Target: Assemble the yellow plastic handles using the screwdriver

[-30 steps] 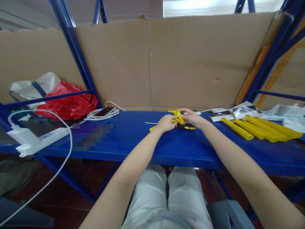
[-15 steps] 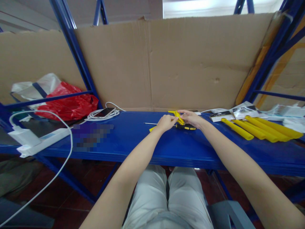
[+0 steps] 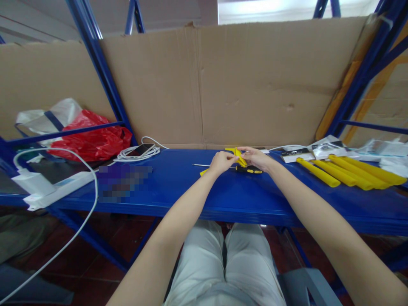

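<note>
Both hands meet over the blue shelf top (image 3: 178,182), around a small yellow plastic piece (image 3: 239,158) with a flared upper end. My right hand (image 3: 255,158) grips the piece from the right, fingers closed round it. From the left, my left hand (image 3: 223,162) pinches at the same piece with thumb and fingertips. Directly below them lies a screwdriver with a black and yellow handle (image 3: 250,169), its thin metal shaft pointing left, partly behind my left hand. Another small yellow part (image 3: 203,172) shows beside my left wrist, mostly hidden.
Several yellow tubes (image 3: 318,173) lie at the right beside packets (image 3: 328,147). Left are a coiled white cable (image 3: 135,156) with a phone, a red plastic bag (image 3: 92,136) and a white power strip (image 3: 63,187) with a looping cord. A cardboard panel (image 3: 255,85) stands behind.
My left hand has shifted very slightly, its fingers rising a little at the yellow piece. My right hand and the screwdriver look the same.
</note>
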A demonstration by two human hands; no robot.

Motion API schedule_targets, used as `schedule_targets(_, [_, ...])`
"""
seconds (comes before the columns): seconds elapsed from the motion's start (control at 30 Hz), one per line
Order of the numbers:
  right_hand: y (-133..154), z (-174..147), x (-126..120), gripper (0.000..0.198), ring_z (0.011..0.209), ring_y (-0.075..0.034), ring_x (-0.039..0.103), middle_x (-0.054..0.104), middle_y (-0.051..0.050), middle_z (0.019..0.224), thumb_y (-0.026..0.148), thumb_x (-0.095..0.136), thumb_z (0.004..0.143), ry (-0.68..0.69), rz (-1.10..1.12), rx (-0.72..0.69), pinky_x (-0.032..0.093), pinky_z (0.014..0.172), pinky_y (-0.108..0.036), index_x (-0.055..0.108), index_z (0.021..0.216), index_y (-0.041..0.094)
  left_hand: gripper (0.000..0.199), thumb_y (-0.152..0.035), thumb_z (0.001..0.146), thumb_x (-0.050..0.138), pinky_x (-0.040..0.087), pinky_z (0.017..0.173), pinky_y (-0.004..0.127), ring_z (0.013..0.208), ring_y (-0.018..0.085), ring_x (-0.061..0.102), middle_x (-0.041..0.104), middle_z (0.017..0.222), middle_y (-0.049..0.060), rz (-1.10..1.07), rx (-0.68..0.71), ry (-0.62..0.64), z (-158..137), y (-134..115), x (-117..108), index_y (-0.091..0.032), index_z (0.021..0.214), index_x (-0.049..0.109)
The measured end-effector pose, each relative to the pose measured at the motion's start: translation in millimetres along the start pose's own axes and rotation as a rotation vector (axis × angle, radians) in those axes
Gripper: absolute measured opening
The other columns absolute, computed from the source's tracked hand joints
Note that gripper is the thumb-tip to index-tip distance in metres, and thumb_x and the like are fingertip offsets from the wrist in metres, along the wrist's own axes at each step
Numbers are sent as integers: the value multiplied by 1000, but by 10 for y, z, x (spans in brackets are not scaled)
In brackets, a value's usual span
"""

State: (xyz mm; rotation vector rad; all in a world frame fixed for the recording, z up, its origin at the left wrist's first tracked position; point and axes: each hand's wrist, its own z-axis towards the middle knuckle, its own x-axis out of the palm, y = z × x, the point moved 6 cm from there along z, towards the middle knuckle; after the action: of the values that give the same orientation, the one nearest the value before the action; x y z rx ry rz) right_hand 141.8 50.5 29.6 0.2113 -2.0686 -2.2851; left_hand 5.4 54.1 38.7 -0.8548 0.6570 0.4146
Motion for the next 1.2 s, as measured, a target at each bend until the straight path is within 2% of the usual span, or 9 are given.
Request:
schedule_targets(0.17, [-3, 23, -25, 36, 57, -9, 55, 59, 2, 68, 2, 53, 79, -17, 13, -18, 46, 51, -20, 58, 110, 19, 21, -32, 82, 61, 51, 69, 23, 75, 15, 67, 73, 92, 4, -81, -12, -18, 15, 42, 15, -20, 92, 74])
schedule_targets(0.33, [-18, 33, -22, 38, 61, -11, 57, 60, 1, 72, 4, 56, 77, -9, -17, -16, 47, 54, -22, 57, 112, 20, 24, -23, 79, 64, 51, 69, 24, 69, 13, 67, 72, 85, 5, -86, -79, -71, 6, 67, -8, -17, 102, 66])
schedule_targets(0.43, [-16, 30, -11, 40, 59, -10, 55, 57, 2, 69, 3, 54, 77, 0, -50, -26, 45, 51, -20, 56, 113, 20, 25, -18, 81, 59, 50, 68, 23, 65, 12, 66, 72, 81, 4, -68, -119, -58, -8, 59, -9, -17, 106, 63])
schedule_targets(0.53, [-8, 24, -4, 42, 52, -8, 49, 51, 5, 62, 3, 55, 76, 5, -89, -42, 40, 46, -17, 56, 114, 20, 27, -24, 83, 57, 50, 66, 23, 63, 13, 65, 71, 80, 4, -37, -133, -43, -17, 50, -11, -17, 109, 61])
schedule_targets(0.63, [-6, 12, 9, 45, 48, -6, 46, 48, 7, 60, 2, 56, 74, 27, -108, -43, 37, 43, -15, 55, 116, 20, 28, -31, 83, 58, 49, 65, 23, 63, 13, 65, 71, 80, 5, 8, -153, -34, -18, 63, -18, -16, 107, 62])
schedule_targets(0.77, [6, -9, 29, 48, 50, -6, 49, 51, 6, 64, 3, 58, 73, 57, -98, -51, 41, 46, -17, 54, 117, 21, 27, -37, 84, 58, 48, 62, 22, 62, 13, 64, 70, 77, 5, 31, -186, -4, 0, 108, -2, -15, 98, 66])
schedule_targets(0.93, [14, -18, 27, 50, 54, -7, 54, 54, 6, 67, 2, 57, 74, 43, -108, -41, 43, 47, -16, 52, 119, 23, 28, -40, 83, 58, 48, 58, 21, 55, 10, 61, 70, 74, 3, -55, -213, 38, 41, 196, 66, -15, 90, 70])
schedule_targets(1.2, [0, 24, 27, 58, 62, -9, 59, 58, 3, 74, 5, 55, 79, 17, -78, -53, 48, 51, -18, 41, 130, 26, 26, -37, 80, 62, 48, 54, 20, 51, 8, 59, 70, 74, 5, -136, -262, 27, 71, 270, 71, -13, 86, 72])
